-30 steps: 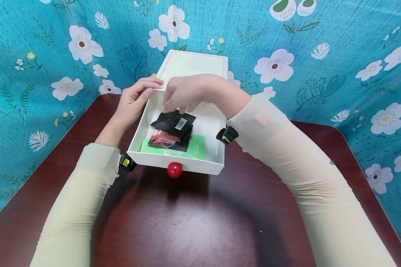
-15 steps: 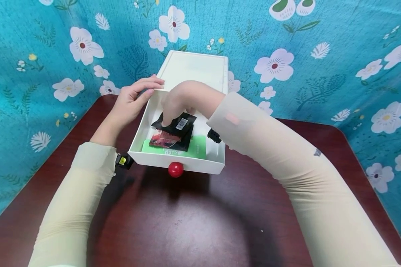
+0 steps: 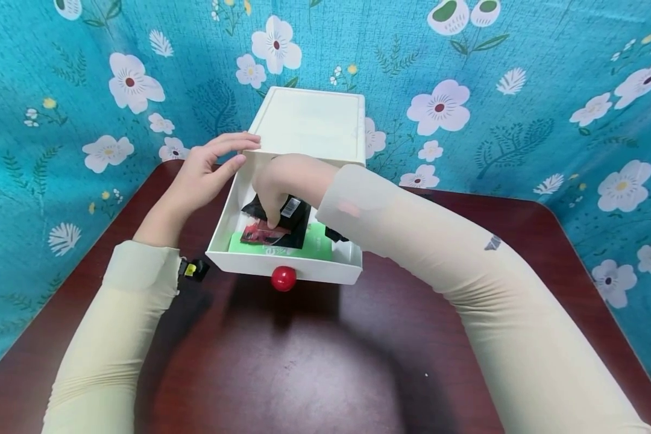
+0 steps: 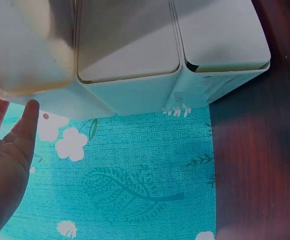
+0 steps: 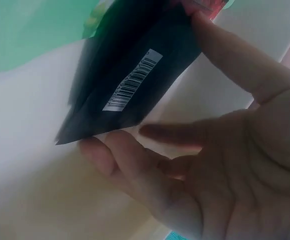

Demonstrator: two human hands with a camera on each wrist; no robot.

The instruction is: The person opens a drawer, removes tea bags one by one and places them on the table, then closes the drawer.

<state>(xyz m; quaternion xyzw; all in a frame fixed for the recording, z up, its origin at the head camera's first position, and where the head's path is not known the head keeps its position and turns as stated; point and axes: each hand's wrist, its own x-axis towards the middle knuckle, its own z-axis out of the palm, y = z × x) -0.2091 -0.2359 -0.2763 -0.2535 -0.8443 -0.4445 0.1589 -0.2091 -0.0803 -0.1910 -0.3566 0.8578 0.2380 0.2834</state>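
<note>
In the head view a white drawer with a round red knob stands pulled out of a white cabinet. My right hand reaches down into it, thumb and fingers spanning a black packet with a barcode label. The thumb is at one edge, close to a red packet; the other fingertips are at the opposite edge. Beneath these packets lies a green packet. My left hand rests on the cabinet's upper left edge, fingers straight, thumb along the side.
The cabinet is built of stacked sections, whose white side panels show in the left wrist view. It stands on a dark red-brown table. A blue flowered cloth hangs close behind and at both sides.
My right hand has lowered deeper into the drawer and come nearer its front, its thumb moving from the black packet down to the red one. The left hand keeps its place on the cabinet.
</note>
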